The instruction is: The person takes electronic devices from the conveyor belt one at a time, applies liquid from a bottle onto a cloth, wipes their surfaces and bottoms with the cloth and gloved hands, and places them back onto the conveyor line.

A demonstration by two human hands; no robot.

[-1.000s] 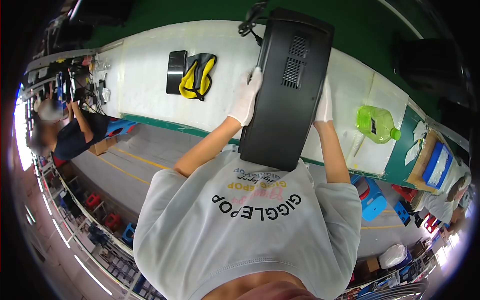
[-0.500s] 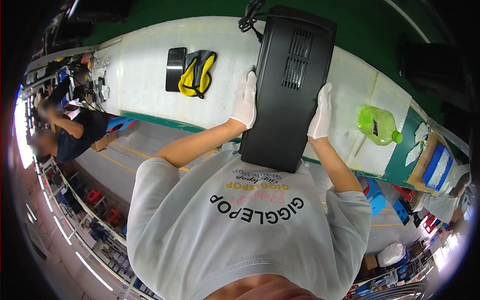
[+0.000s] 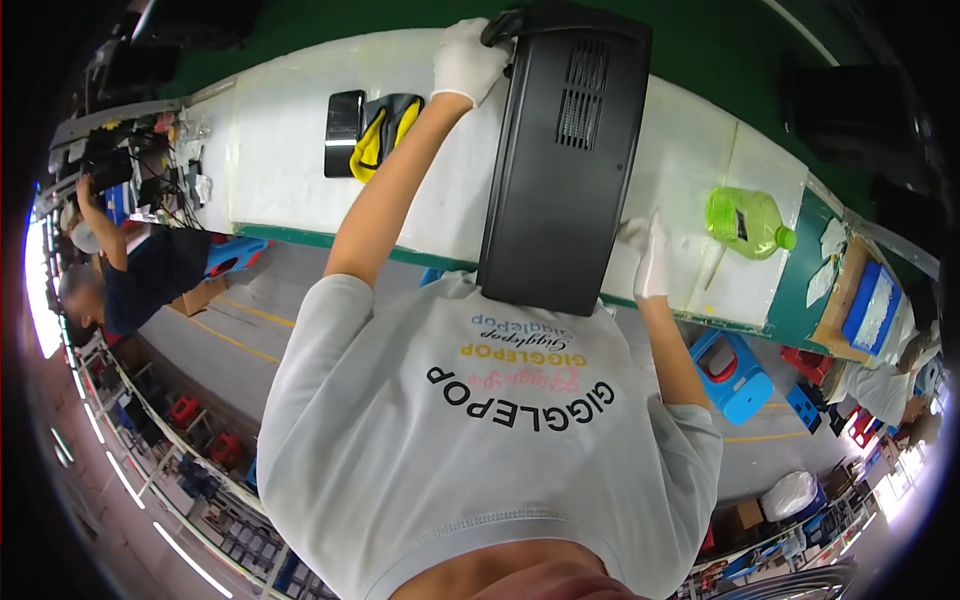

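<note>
Now, nearest: pale grey lettered T-shirt [image 3: 490, 470]. Next, right hand [image 3: 651, 262] in thin white glove, freshly parted from the case, just beside its right flank; fingers extended, released. Further right, squat transparent green plastic bottle [image 3: 742, 222]. At centre, long black plastic case [image 3: 565, 190] with two slotted vents, on white-topped workbench [image 3: 275, 150], near end reaching the T-shirt. Left: glossy black rectangular slab [image 3: 343, 150] beside grey-and-yellow cloth item [image 3: 384, 135]. Farthest, left hand [image 3: 468, 62], likewise white-gloved, newly shifted from left flank to far end; fingers curled, apparently grasping bunched black cord [image 3: 503, 27]. Hence, seemingly: two-sided hold ended, handling passed to the cord.
</note>
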